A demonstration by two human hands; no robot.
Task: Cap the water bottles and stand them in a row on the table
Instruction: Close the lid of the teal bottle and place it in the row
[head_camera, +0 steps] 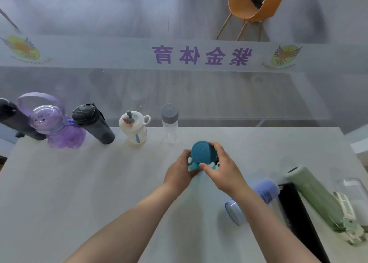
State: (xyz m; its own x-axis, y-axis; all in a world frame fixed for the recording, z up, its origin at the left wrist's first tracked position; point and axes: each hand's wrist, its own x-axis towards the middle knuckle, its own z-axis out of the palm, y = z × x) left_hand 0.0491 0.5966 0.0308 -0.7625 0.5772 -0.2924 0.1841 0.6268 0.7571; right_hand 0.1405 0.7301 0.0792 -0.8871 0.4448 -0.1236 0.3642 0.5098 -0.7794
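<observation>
Orange chair [256,3] — frosted glass wall [119,13]

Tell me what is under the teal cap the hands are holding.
Under the teal cap a bit of teal bottle body shows between the left hand and right hand. The cap and both hands hide the rest.
</observation>
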